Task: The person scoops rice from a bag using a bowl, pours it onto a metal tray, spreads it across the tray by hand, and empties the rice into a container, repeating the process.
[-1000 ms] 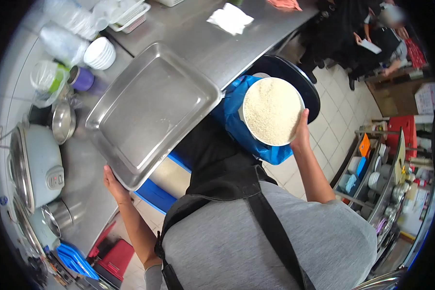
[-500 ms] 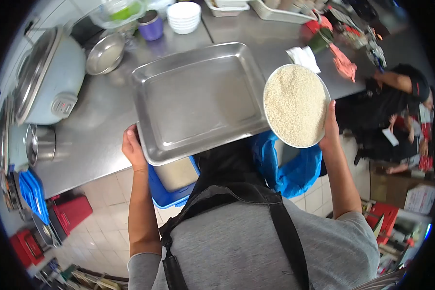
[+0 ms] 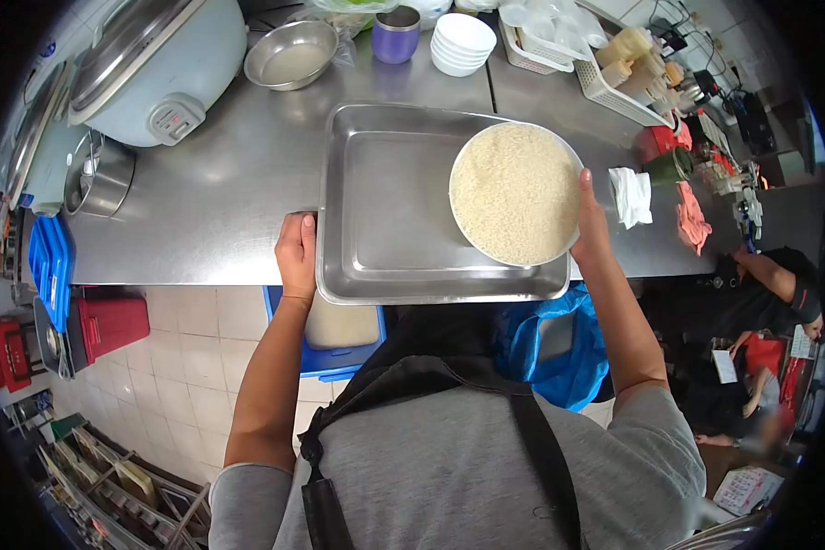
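Note:
My right hand (image 3: pixel 591 220) grips the right rim of a round white bowl (image 3: pixel 456 218), its thumb up along the edge. Pale uncooked rice (image 3: pixel 515 192) fills the bowl, which is over the right part of a rectangular metal tray (image 3: pixel 390 202). Whether the bowl touches the tray's bottom I cannot tell. At the tray's left side my left hand (image 3: pixel 296 257) is closed on the rim, fingers curled and partly hidden. No rice shows on the visible part of the tray, whose near edge lies along the counter's front edge.
On the steel counter (image 3: pixel 202 202) stand a rice cooker (image 3: pixel 170 82), a metal bowl (image 3: pixel 291 57), a purple cup (image 3: pixel 395 37) and stacked white bowls (image 3: pixel 463 46). Below are a blue bin (image 3: pixel 339 362) and a blue bag (image 3: pixel 559 348). Another person's arm (image 3: pixel 768 275) shows at right.
My right hand has brought the bowl of rice leftward, from beside the tray to over its right part. The view has turned, and the tray now sits straighter along the counter edge.

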`<control>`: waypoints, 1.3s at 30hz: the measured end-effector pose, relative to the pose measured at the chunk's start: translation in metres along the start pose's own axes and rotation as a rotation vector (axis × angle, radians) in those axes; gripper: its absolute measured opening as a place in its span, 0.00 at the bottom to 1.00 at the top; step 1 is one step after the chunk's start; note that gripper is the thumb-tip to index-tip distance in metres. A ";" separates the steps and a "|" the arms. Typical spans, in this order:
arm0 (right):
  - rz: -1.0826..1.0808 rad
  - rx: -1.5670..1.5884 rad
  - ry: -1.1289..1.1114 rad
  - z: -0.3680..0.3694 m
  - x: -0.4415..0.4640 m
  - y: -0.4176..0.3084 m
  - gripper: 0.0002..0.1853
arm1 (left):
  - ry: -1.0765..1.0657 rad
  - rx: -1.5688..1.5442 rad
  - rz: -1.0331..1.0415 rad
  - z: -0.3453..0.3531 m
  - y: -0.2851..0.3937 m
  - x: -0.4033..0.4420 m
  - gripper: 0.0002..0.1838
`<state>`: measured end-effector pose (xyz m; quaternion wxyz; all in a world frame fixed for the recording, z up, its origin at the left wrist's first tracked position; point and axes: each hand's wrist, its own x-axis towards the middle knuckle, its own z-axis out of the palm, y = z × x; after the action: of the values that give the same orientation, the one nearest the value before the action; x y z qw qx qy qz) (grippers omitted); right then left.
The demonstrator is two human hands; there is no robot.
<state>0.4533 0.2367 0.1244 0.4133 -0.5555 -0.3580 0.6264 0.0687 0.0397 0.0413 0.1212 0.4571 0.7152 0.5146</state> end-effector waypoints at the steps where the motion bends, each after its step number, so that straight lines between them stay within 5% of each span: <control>1: -0.004 -0.045 0.024 0.005 0.004 -0.001 0.41 | -0.004 -0.001 -0.002 -0.001 0.001 0.000 0.15; 8: -0.120 -0.191 -0.015 0.037 0.010 -0.018 0.36 | 0.000 -0.012 0.019 0.000 0.003 0.001 0.13; 18: -0.599 -0.430 -0.014 0.059 0.010 -0.035 0.14 | 0.015 -0.032 0.025 0.000 0.001 0.000 0.10; 26: -1.417 -0.965 -0.037 0.092 -0.034 -0.074 0.31 | 0.032 -0.032 0.019 0.001 0.001 0.000 0.09; 29: -1.557 -1.030 -0.060 0.097 -0.042 -0.085 0.35 | 0.034 -0.047 0.018 0.000 0.003 0.000 0.09; 32: -1.609 -1.064 -0.060 0.095 -0.044 -0.086 0.31 | 0.031 -0.046 0.006 -0.001 0.003 0.000 0.09; 37: -1.178 -0.689 0.019 0.091 -0.045 -0.066 0.16 | 0.023 -0.056 0.016 -0.002 0.001 0.002 0.09; 39: -1.029 -0.526 0.023 0.089 -0.041 -0.057 0.13 | -0.042 -0.350 -0.246 -0.004 -0.020 0.002 0.08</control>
<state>0.3733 0.2229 0.2042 0.5167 -0.4008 -0.7211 0.2289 0.0544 0.0375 0.0267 0.2757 0.3491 0.6625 0.6027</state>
